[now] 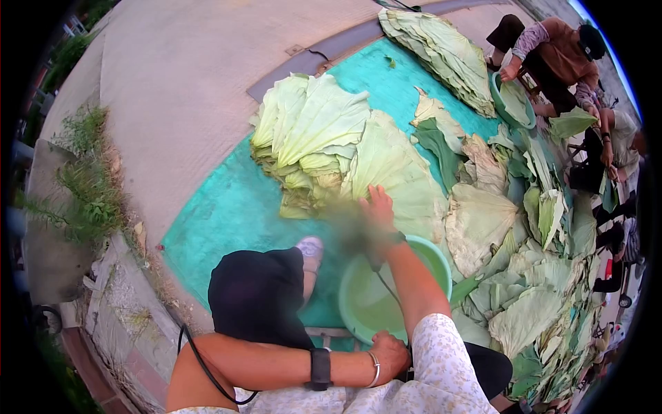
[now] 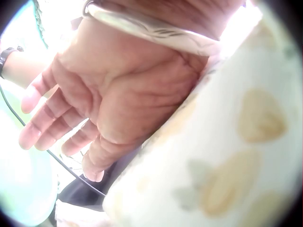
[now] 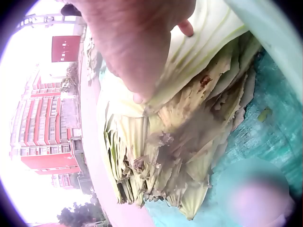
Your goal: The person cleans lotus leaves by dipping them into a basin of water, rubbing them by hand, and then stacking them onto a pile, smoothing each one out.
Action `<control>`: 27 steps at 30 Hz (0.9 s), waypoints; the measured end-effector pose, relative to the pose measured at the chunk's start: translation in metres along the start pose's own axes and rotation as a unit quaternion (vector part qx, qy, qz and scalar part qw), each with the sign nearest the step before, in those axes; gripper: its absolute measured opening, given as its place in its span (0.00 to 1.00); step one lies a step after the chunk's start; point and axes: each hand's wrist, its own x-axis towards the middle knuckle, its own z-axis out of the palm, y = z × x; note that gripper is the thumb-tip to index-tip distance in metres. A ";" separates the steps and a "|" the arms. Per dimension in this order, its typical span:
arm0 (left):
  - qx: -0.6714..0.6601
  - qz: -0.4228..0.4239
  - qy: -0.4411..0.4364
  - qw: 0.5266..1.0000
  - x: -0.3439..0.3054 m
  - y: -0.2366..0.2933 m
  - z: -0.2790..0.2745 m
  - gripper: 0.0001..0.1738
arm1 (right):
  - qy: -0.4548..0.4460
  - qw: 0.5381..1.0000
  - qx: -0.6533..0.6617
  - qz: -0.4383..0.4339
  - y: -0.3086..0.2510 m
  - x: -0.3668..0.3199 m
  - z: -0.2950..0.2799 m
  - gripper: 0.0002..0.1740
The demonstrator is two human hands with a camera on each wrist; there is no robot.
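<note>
In the head view my right hand (image 1: 378, 210) rests with extended fingers on a large pale green leaf (image 1: 396, 165) whose veins fan out. That leaf lies on a thick stack of leaves (image 1: 314, 127), and the right wrist view shows the frayed, browned edges (image 3: 142, 165) of the stack under my hand (image 3: 137, 47). My left hand (image 1: 389, 355), with a silver bracelet at its wrist, stays near my body. Its fingers are loosely bent around nothing in the left wrist view, close to a floral sleeve (image 2: 227, 156). A green basin (image 1: 348, 303) stands below my right forearm.
A turquoise sheet (image 1: 221, 200) covers the ground. Scattered leaves (image 1: 531, 317) lie to the right, and another long pile (image 1: 441, 58) is at the back. Other people (image 1: 565, 58) sit at the right, one beside a green basin (image 1: 527, 124). Thin cables (image 1: 389, 290) hang near my arms.
</note>
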 end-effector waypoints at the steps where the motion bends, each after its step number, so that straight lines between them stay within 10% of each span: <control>1: 0.006 0.002 -0.013 1.000 0.001 0.000 -0.002 0.06 | -0.018 1.000 0.000 0.004 0.001 0.002 -0.002 0.33; 20: 0.028 0.056 -0.052 0.997 0.026 -0.007 0.006 0.06 | 0.110 0.992 0.062 0.007 0.076 -0.114 -0.088 0.27; 25: 0.046 0.084 -0.034 0.995 0.029 -0.003 0.001 0.10 | 0.040 0.999 -0.022 0.027 0.097 -0.189 -0.108 0.26; 27: 0.074 0.094 0.015 0.993 0.030 -0.005 0.016 0.12 | 0.019 0.963 -0.266 0.028 0.133 -0.199 -0.083 0.27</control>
